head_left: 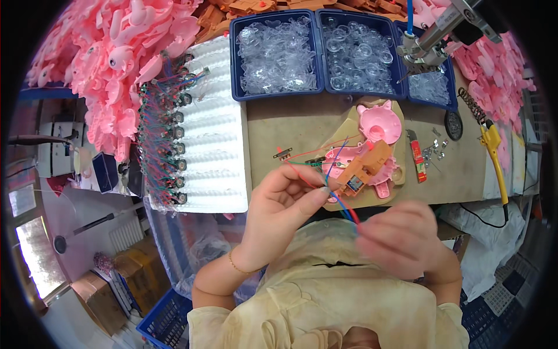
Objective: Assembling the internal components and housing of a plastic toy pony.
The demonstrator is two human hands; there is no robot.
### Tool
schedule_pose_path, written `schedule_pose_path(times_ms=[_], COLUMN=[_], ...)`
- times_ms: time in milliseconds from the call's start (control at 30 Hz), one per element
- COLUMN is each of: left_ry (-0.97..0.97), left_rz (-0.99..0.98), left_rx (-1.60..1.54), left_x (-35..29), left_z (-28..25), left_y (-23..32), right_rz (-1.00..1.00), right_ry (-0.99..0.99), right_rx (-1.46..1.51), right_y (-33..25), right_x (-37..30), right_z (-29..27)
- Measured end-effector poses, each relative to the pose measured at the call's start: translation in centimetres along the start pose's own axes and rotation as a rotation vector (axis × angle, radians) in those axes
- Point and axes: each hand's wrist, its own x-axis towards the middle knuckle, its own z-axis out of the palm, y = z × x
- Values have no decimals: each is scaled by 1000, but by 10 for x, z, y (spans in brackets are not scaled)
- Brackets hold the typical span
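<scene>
My left hand [289,198] pinches thin red, blue and green wires [347,213] between thumb and fingertips. The wires run on to my right hand [401,239], which is blurred by motion but has its fingers curled at their ends. Beyond the hands, a pink pig-shaped plastic shell [381,123] lies on a tan board [344,123]. An orange plastic housing [366,166] sits in the shell's lower part. Left of it, a small switch board [283,154] with a red wire rests on the table.
Blue bins [233,58] of clear plastic parts line the back. White foam [218,128] at left carries wired round parts [177,134]. Pink shells [125,64] are heaped at left. At right are a red cutter [417,156], a yellow-handled soldering iron [493,145] and an overhead metal fixture [433,41].
</scene>
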Motion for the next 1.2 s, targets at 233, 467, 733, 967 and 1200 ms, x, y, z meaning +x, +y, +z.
schedule_pose_path(times_ms=[233, 467, 733, 967, 1200], left_ry=[-142, -198, -208, -257, -381], left_rz=[178, 225, -94, -391, -573], left_rx=[230, 305, 226, 14, 107], left_x=[-6, -10, -8, -3, -6], left_z=[-3, 5, -3, 1, -5], left_y=[-1, 4, 33, 56, 63], right_rz=[594, 998, 729, 313, 277], right_ry=[-74, 43, 57, -154, -411], right_rx=[448, 1224, 946, 718, 885], right_y=[-2, 21, 27, 41, 43], right_x=[14, 37, 21, 31, 34], right_z=[-50, 7, 16, 30, 39])
